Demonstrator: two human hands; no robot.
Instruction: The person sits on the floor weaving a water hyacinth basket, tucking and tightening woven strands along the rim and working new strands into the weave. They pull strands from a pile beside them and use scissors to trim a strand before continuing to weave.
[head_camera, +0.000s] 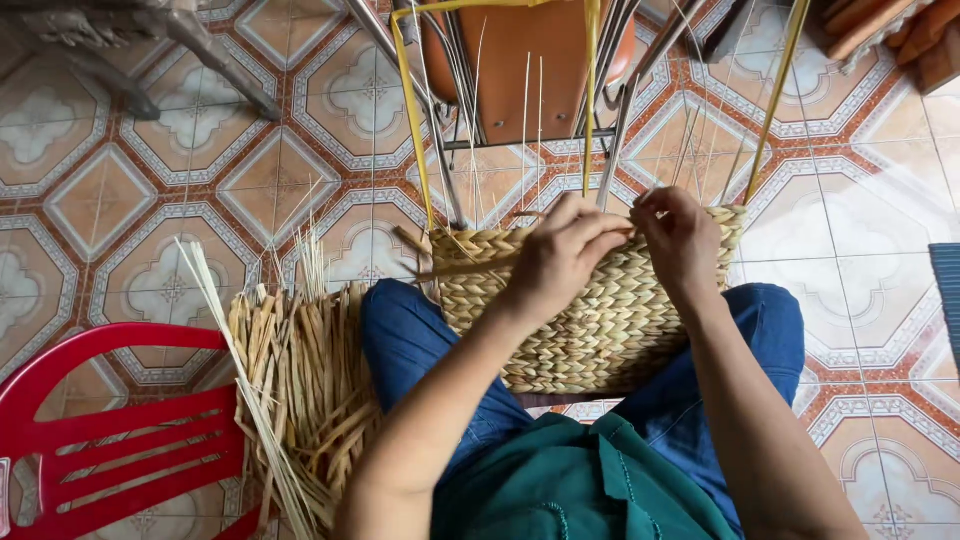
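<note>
Straw bundle (300, 400) left of basket (590, 320)

No packages, labels, signs or screens show anywhere in this view.

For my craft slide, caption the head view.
Both hands, left hand and right hand, work the woven basket's rim.
</note>
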